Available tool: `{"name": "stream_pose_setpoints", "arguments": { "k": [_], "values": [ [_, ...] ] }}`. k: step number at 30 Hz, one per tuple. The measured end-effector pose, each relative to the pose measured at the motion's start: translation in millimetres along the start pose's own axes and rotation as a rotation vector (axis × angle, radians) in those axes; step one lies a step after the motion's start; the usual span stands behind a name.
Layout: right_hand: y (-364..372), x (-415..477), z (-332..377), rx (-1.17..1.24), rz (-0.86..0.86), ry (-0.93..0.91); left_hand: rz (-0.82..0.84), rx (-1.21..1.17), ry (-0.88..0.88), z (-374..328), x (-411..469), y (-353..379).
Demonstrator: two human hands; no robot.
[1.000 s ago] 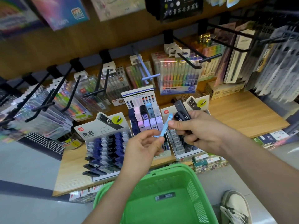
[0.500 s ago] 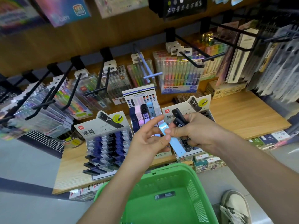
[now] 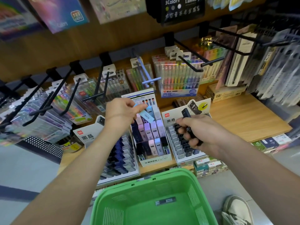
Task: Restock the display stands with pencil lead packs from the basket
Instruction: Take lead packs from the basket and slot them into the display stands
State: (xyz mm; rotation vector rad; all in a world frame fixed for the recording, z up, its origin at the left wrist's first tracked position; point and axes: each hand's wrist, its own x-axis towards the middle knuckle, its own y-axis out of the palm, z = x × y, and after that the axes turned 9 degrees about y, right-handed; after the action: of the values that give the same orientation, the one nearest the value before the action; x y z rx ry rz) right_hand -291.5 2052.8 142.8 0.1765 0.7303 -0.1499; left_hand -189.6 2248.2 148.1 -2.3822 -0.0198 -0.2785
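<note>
Head view: the left hand point(image 3: 123, 111) pinches a pale blue lead pack point(image 3: 146, 116) between thumb and fingers over the MONO stand point(image 3: 155, 159), probably because it matches the pastel rows there. The right hand point(image 3: 203, 133) is curled tight around black lead packs point(image 3: 185, 112) above the Deli stand point(image 3: 170, 121). One last pack point(image 3: 165, 201) lies in the green basket point(image 3: 113, 213).

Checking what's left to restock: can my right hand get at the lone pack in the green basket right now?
Probably not cleanly: nothing covers the pack in the open basket, but your right hand grips black packs, fingers full.
</note>
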Motion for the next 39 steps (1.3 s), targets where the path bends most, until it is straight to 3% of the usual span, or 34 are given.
{"name": "stream_pose_setpoints", "arguments": {
  "k": [6, 14, 23, 29, 35, 39],
  "values": [
    [-5, 3, 2, 0.046, -0.007, -0.033, 0.179, 0.501, 0.328, 7, 33, 15],
    [-6, 3, 2, 0.052, -0.012, -0.043, 0.306, 0.562, 0.421, 21, 42, 40],
    [-5, 0, 3, 0.123, 0.057, -0.048, 0.170, 0.516, 0.439, 23, 40, 49],
    [-8, -1, 2, 0.112, 0.089, -0.038, 0.282, 0.762, 0.509, 19, 43, 47],
    [-7, -3, 3, 0.088, 0.094, -0.065, 0.385, 0.864, 0.525, 17, 49, 41],
    [-6, -3, 1, 0.079, 0.123, -0.048, 0.338, 0.878, 0.552, 17, 43, 49]
  ]
}}
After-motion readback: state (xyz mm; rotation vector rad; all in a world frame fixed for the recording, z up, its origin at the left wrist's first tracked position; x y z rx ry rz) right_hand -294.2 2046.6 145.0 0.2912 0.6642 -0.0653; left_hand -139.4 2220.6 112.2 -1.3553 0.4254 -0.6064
